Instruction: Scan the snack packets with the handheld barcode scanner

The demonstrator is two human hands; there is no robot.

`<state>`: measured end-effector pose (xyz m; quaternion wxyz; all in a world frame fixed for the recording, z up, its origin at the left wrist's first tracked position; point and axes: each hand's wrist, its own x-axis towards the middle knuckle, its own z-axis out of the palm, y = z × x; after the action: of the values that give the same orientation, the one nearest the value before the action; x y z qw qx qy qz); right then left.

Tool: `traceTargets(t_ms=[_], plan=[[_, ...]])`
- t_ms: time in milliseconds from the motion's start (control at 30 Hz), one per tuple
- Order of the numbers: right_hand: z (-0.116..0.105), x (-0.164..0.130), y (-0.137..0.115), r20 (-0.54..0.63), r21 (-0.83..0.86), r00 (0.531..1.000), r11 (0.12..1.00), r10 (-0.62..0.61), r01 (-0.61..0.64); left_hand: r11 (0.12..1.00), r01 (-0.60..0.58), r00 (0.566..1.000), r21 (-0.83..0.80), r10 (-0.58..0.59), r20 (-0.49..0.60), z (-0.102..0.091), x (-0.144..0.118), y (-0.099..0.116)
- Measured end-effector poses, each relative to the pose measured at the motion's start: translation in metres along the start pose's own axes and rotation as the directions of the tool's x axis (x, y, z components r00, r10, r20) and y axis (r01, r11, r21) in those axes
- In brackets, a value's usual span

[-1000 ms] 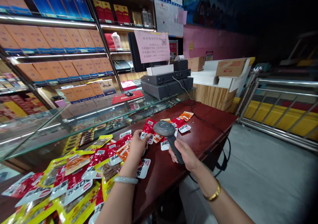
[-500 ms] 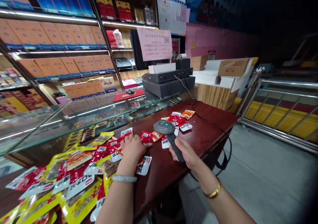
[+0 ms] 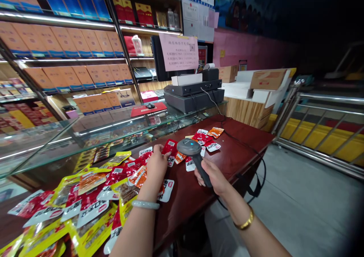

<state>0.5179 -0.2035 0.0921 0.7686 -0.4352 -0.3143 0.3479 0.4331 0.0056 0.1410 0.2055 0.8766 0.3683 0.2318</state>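
Observation:
My right hand [image 3: 212, 173] is wrapped round the handle of a dark grey barcode scanner [image 3: 190, 147], whose head points left over the table. A small blue light glows on top of it. With thumb and fingertips, my left hand [image 3: 158, 162] pinches the edge of a red snack packet [image 3: 170, 147] just left of the scanner head. Below and left of that hand lies a heap of red-and-white packets [image 3: 93, 207], with an orange packet [image 3: 140, 176] and yellow snack bags [image 3: 92, 234] among them. Beyond the scanner sits a smaller group of red and orange packets [image 3: 203, 136].
The dark red wooden table [image 3: 239, 135] meets a glass display counter [image 3: 113, 130]. A cash register [image 3: 193, 97] and a monitor with a pink notice [image 3: 179, 54] stand at the back. The scanner's black cable [image 3: 263, 173] loops over the table's right edge. A metal railing [image 3: 327, 97] stands right.
My left hand has moved up and slightly right from the heap to the red packet, which has shifted and turned. An orange packet is uncovered. My right hand holds the scanner almost still.

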Motion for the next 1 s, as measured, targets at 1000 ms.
traceTargets(t_ms=[1000], plan=[[-0.002, 0.001, 0.003, 0.029, -0.010, 1.000, 1.000, 0.007, -0.007, 0.910, -0.055, 0.986, 0.411, -0.016, 0.166, -0.045, -0.004, -0.021]])
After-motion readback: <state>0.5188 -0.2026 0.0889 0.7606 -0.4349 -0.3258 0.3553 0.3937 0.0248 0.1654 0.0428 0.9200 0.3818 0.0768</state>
